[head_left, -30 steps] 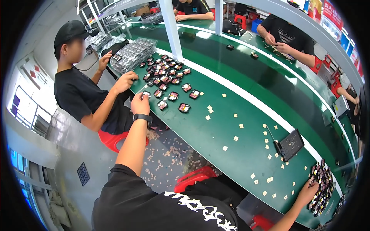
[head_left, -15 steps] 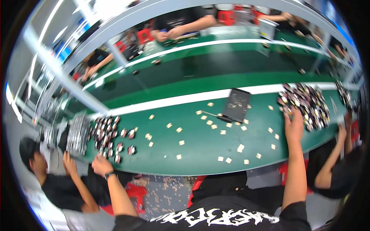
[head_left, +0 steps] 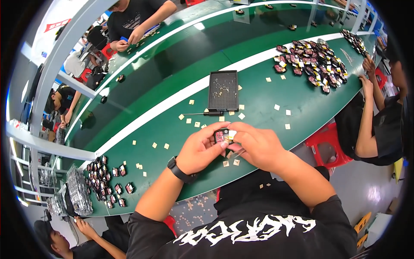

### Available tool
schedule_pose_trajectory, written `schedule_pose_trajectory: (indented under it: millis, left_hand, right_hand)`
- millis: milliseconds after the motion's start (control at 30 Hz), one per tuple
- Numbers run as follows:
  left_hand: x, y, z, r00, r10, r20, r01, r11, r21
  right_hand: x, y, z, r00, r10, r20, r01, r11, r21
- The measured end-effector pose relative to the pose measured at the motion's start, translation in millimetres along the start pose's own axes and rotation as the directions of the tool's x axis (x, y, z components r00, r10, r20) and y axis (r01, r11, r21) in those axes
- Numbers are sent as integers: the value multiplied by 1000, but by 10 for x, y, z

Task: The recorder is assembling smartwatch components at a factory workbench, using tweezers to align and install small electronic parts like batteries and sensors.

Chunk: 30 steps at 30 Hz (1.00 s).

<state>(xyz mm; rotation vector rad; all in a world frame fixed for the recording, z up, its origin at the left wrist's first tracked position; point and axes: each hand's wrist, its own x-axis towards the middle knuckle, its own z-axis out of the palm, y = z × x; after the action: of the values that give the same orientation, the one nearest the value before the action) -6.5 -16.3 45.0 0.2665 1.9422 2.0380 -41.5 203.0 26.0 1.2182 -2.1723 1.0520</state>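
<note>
module (head_left: pixel 221 136): plastic | tabletop (head_left: pixel 258 93): smooth, glossy | tray (head_left: pixel 224 104): matt plastic | shirt (head_left: pixel 258 247): matt cloth

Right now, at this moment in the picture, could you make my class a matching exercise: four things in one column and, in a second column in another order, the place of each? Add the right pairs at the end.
Things
1. Black tray
2. Watch
3. Small black part
4. Large pile of black parts

Places
A. Between the left hand and the right hand
B. Toward the right end of the green table
C. Lying ahead of the hands, near the middle of the picture
D. Around the left wrist

Right pairs: 1-C; 2-D; 3-A; 4-B
</note>
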Motion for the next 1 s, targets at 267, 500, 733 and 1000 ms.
schedule_pose_trajectory:
  millis: [267, 500, 733, 1000]
  left_hand:
    - [109, -389, -356, 995, -65, -81, 59, 996, -73]
    - [82, -385, -370, 992, -109, -69, 92, 972, -215]
    - [41, -347, -437, 992, -124, -14, 121, 984, -133]
    - [27, -439, -385, 995, -20, -93, 11, 996, -92]
  right_hand:
    - [95, -213, -80, 725, 642, 252, -689, 690, 224]
    - [245, -360, 153, 674, 717, 177, -739, 651, 176]
    - [267, -347, 249, 606, 767, 212, -776, 628, -57]
    - [315, -500, 315, 535, 782, 318, -842, 464, 276]
